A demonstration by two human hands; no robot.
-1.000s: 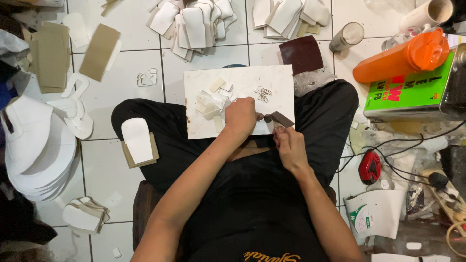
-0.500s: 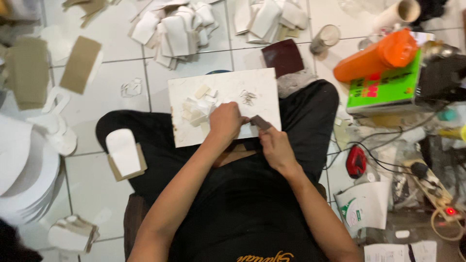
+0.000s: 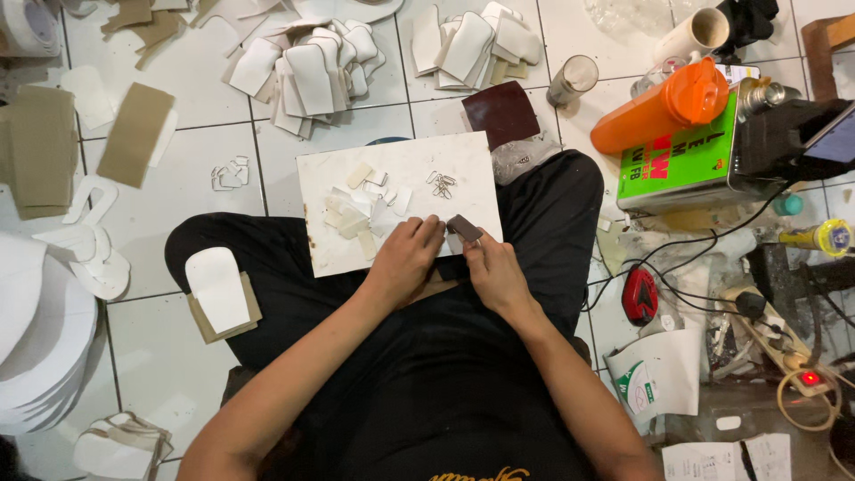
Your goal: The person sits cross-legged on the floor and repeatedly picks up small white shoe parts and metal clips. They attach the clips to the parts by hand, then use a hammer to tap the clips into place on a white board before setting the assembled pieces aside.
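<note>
Since a moment ago your hands have barely shifted on the white board (image 3: 401, 169) across your lap, over the tiled floor (image 3: 205, 151). Your left hand (image 3: 405, 260) rests curled on the board's near edge; your right hand (image 3: 492, 267) pinches one small brown leather piece (image 3: 464, 228). One orange bottle (image 3: 661, 109) lies nearby.

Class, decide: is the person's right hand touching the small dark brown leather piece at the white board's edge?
Touching. The head view shows the right hand pinching the small dark brown leather piece with its fingertips.
</note>
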